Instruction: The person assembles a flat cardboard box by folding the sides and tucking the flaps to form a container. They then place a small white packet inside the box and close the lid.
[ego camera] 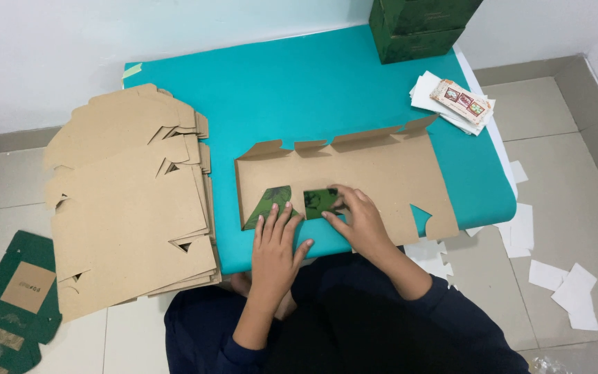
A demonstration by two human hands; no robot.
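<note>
Dark blue sleeves and my lap fill the bottom of the view, and my legs hide the floor under the near table edge. From there my left hand reaches forward and lies flat, fingers spread, on the near edge of an unfolded cardboard box blank, its fingertips touching a green printed flap folded up over the brown board. Just right of it, my right hand is half curled, thumb and fingers pressing a second green flap; whether I pinch it or only hold it down, I cannot tell, since my fingers cover its right side.

That blank is plain brown kraft card, matt and stiff, long and flat, with notched tabs along its far edge and a triangular cut-out to the right of my right hand. It lies on a smooth teal table top.

Left of my left hand sits a thick, slightly fanned stack of the same brown blanks, hanging over the table's side. Beyond it, low on the tiled floor, flat green blanks are cut off by the frame edge. Far ahead of my right hand, dark green finished boxes are stacked, their tops out of view. Nearby lies a small heap of white cards with a patterned label on top; its print is too small to read. White paper scraps scatter across the floor to my right.
</note>
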